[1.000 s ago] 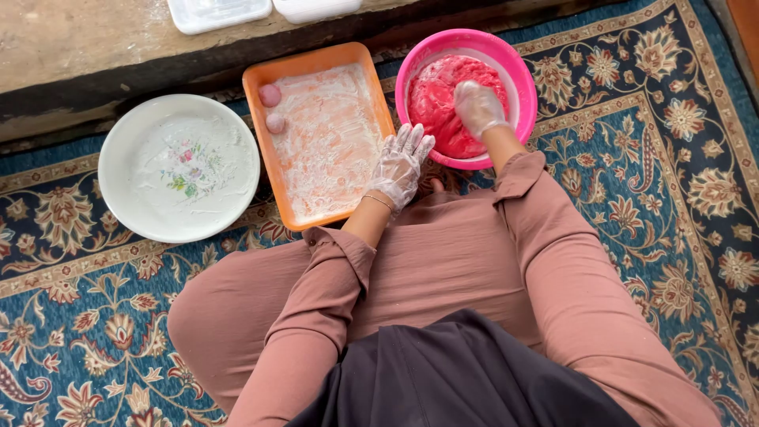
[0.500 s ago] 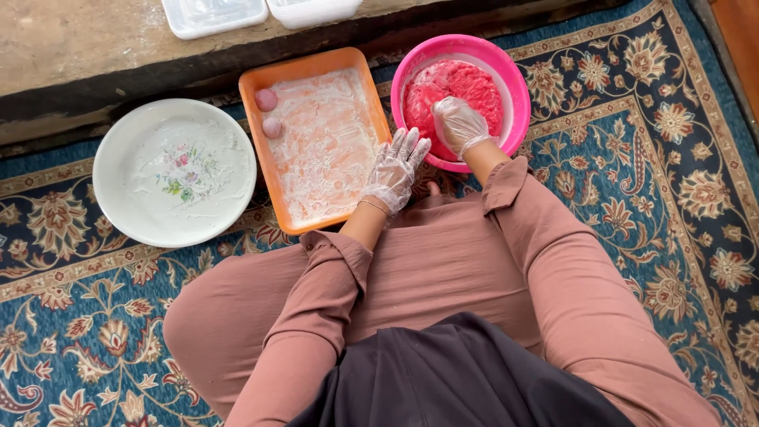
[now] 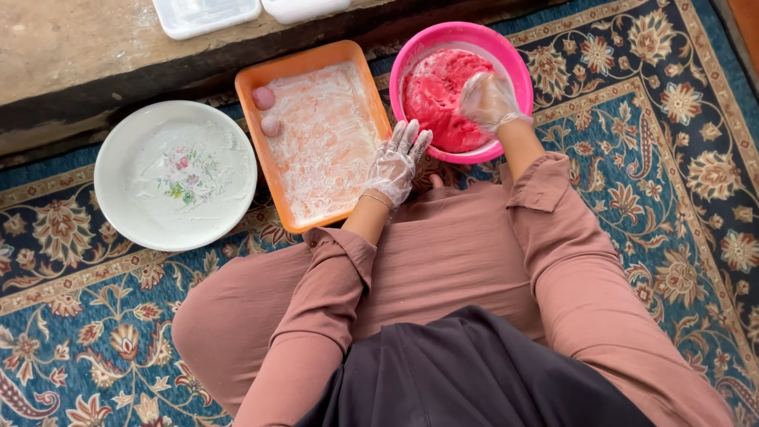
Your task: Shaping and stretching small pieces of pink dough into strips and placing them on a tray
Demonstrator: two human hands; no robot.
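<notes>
a: hands status?
b: right hand [image 3: 489, 100] gloved, fingers curled down into the pink dough [image 3: 437, 95] inside the pink bowl [image 3: 515, 65]. pressing or pinching it, can't tell if a piece is actually gripped. left hand [image 3: 394, 164] gloved, open, fingers spread, holding nothing, resting at the near right corner of the orange tray [image 3: 298, 65].
a: layout?
b: everything sits on the patterned rug [image 3: 680, 158] along its far edge. bowl is touching the tray's right side. two small pink balls [image 3: 266, 111] lie at the tray's far left corner, rest of the tray smeared white. white plate [image 3: 175, 175] just left of the tray, floral print, also smeared. white containers [image 3: 207, 13] on the stone step beyond.
</notes>
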